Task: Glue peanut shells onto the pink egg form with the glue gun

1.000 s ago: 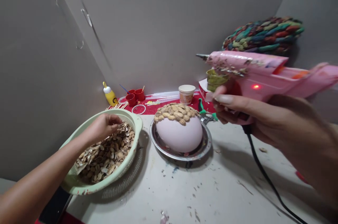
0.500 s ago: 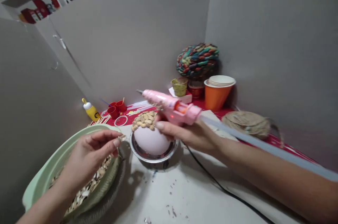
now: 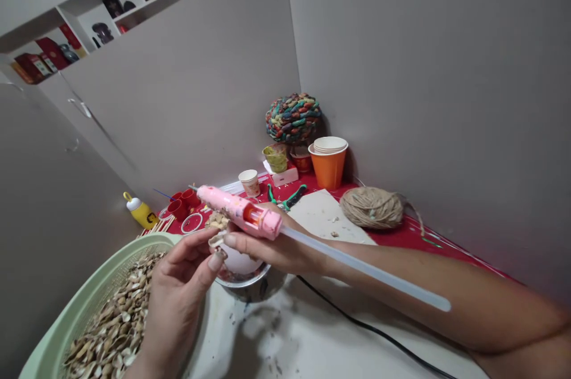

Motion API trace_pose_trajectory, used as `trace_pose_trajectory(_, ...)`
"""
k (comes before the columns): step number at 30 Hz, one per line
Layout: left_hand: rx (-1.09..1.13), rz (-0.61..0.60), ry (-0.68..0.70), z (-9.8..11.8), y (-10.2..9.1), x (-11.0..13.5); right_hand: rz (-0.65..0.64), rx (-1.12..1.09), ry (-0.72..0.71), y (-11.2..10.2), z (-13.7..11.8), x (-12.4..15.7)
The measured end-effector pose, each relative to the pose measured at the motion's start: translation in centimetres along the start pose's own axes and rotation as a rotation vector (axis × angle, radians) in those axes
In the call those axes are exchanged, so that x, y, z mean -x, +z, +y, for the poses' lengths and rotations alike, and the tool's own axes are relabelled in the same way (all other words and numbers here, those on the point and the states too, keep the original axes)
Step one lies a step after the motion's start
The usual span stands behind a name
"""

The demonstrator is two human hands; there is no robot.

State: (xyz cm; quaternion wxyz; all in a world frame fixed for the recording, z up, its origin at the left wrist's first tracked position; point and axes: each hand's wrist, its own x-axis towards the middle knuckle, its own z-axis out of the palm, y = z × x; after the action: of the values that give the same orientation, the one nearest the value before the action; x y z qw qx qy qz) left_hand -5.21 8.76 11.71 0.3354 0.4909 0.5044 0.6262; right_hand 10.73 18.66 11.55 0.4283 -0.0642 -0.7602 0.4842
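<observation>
Since a second ago the left hand (image 3: 178,290) has left the green basket (image 3: 66,331) and now pinches a curved peanut shell (image 3: 217,240) near the centre. The right hand (image 3: 272,248) grips the glossy pink glue gun (image 3: 238,218), its clear stick (image 3: 366,272) trailing right.

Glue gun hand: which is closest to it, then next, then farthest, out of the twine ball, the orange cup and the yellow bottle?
From the right hand holding the pink glue gun:
1. Twine ball, off to its right on the red cloth.
2. Yellow bottle, to its left by the wall, only a little farther.
3. Orange cup, behind, in the corner.
</observation>
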Motion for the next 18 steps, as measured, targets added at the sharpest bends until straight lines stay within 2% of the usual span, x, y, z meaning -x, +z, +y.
trace_pose_trajectory(4, 0.037, 0.028, -0.006, -0.8, 0.7, -0.2, 0.112, -0.201, 0.125, 0.5, 0.1, 0.2)
trace_pose_trajectory(8, 0.099, 0.015, -0.041, -1.7, 1.6, -0.5, 0.151, -0.23, 0.13, 1.1, 0.5, 0.4)
trace_pose_trajectory(12, 0.16, 0.038, 0.043, -2.5, 1.9, -0.8, 0.067, -0.286, 0.18, 1.2, 0.5, 0.4)
trace_pose_trajectory(15, 0.142, 0.038, 0.087, -3.2, 1.6, -1.0, -0.029, -0.438, 0.207, 1.2, 0.3, 0.2)
trace_pose_trajectory(18, 0.099, 0.059, 0.152, -3.8, 1.0, -1.2, -0.096, -0.467, 0.255, 1.2, 0.5, 0.2)
